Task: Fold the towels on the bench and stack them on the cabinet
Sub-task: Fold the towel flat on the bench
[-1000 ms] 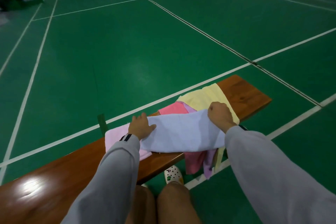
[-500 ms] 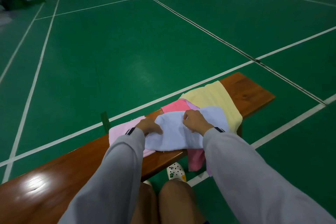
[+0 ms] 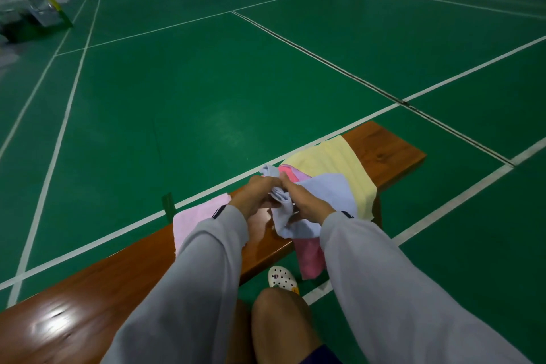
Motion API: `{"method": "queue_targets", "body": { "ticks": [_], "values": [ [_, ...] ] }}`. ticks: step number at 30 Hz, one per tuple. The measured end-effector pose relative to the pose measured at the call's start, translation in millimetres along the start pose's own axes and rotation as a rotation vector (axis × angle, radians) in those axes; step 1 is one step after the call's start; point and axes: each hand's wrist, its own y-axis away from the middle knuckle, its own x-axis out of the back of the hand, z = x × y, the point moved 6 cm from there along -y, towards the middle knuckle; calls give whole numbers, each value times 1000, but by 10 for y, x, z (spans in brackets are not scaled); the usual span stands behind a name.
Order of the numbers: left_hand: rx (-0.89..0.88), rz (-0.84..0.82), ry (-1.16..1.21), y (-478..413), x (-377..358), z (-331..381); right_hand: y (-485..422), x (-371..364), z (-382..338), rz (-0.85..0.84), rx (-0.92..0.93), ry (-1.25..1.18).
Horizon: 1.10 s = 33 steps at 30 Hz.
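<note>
The green court floor (image 3: 206, 83) spreads out on every side of your desk (image 3: 393, 154), a long varnished wooden plank.

Toward the desk's right end lies the yellow towel (image 3: 331, 159), spread flat across the top and drooping over the desk's near edge. The pale blue towel (image 3: 331, 190) is the one you are working on. It sits over the middle of the desk, partly overlapping the yellow towel, with its left portion gathered up off the desk top and one fold sagging to the desk's near edge.

A light pink towel (image 3: 198, 219) lies flat on the desk to the left of the middle. A brighter pink towel (image 3: 310, 257) hangs down from the desk's near edge, under the blue one.

Your left hand (image 3: 254, 195) is raised just above the desk's middle, fingers curled and pinching the bunched end of the blue towel. Your right hand (image 3: 307, 201) is right beside it, almost touching, fingers closed around the same bunch, so the cloth is caught between both hands.

A white clog (image 3: 280, 276) shows on the floor below the desk's near edge.
</note>
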Motion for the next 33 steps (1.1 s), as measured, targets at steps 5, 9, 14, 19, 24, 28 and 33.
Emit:
{"method": "queue_targets", "body": {
  "ticks": [5, 9, 14, 19, 24, 28, 33],
  "values": [
    [147, -92, 78, 80, -396, 0, 230, 276, 11, -87, 88, -44],
    [48, 98, -13, 114, -530, 117, 267, 478, 126, -116, 130, 129],
    [-144, 203, -278, 53, -796, 240, 254, 772, 245, 90, 133, 264],
    [-206, 201, -398, -54, -1017, 330, 261, 1058, 362, 152, 84, 280],
    [-222, 135, -434, -117, -1286, 349, 269, 1395, 557, 187, -31, 339],
    [-250, 39, -528, -112, -1579, 337, 278, 1632, 756, 186, -143, 340],
    [-262, 58, -587, -199, -1665, 191, 263, 1786, 756, 310, -129, 592]
  ]
}}
